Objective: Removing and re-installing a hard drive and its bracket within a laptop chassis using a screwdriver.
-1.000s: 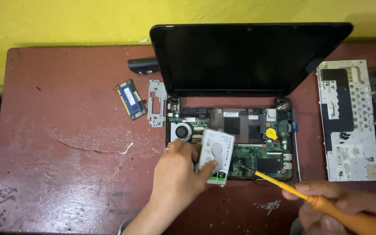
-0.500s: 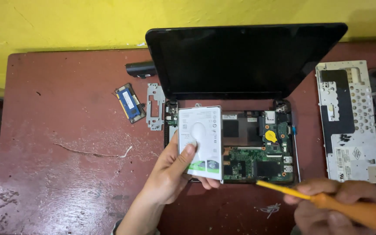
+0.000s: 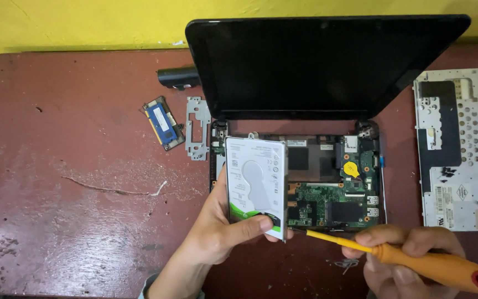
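Being worked on across a worn, scuffed reddish-brown table [image 3: 73, 221] is an opened small laptop [image 3: 327, 66], its glossy black screen standing tilted back and its base stripped of the keyboard so that the green circuit board [image 3: 333, 202] is being exposed. A detached keyboard panel [image 3: 455, 149], pale metal and perforated, is lying face down well to the right. The step in hand appears to be the removal of the storage drive: a flat rectangular hard drive [image 3: 255, 182], silvery with a white and green label, is being held lifted over the left part of the base, gripped at its lower edge by the left hand [image 3: 222, 232], thumb across the label. An orange-handled screwdriver [image 3: 416, 260] is being clasped in the right hand [image 3: 410, 257], its thin yellow shaft pointing at the drive's lower corner. Setting the drive clear of the base seems called for next, with care for its connector. A cut-out metal bracket [image 3: 197, 127], a blue memory module [image 3: 163, 123] and a black battery [image 3: 178, 76] are lying left of the laptop.
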